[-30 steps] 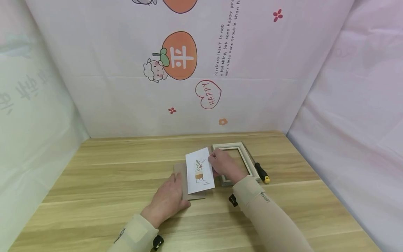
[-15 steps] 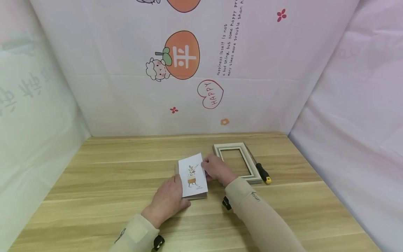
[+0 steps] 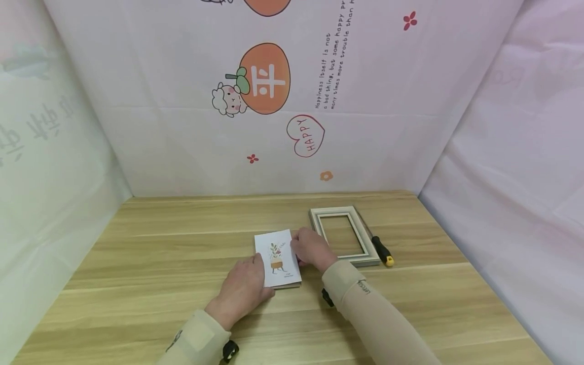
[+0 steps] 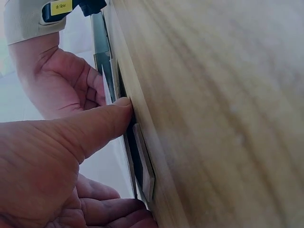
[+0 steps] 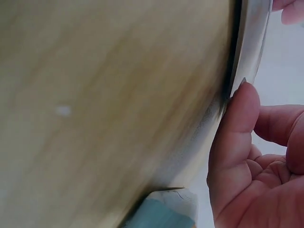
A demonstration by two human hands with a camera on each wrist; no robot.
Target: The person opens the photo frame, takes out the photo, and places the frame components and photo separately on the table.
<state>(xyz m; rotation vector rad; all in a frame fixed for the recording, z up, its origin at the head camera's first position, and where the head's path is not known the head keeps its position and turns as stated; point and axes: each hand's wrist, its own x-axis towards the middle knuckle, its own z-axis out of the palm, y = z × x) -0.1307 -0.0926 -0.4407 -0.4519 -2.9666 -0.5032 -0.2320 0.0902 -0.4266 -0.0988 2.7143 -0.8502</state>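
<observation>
A white card printed with a potted plant lies over a brown backing board, whose near edge peeks out below it. My right hand pinches the card's right edge between thumb and curled fingers. At the left side my left hand holds the board, with fingers along its left edge and the thumb at the near corner. In the left wrist view, that thumb presses the board's edge, and a thin flat piece shows between board and table.
Right of the card lies a cream picture frame with an open middle. A screwdriver with a black and yellow handle lies along the frame's right side. White printed sheets close off the wood table at the back and sides.
My right hand has brought the card left and down onto the backing board, and it now covers nearly all of it. The left hand has stayed at the board's left side.
</observation>
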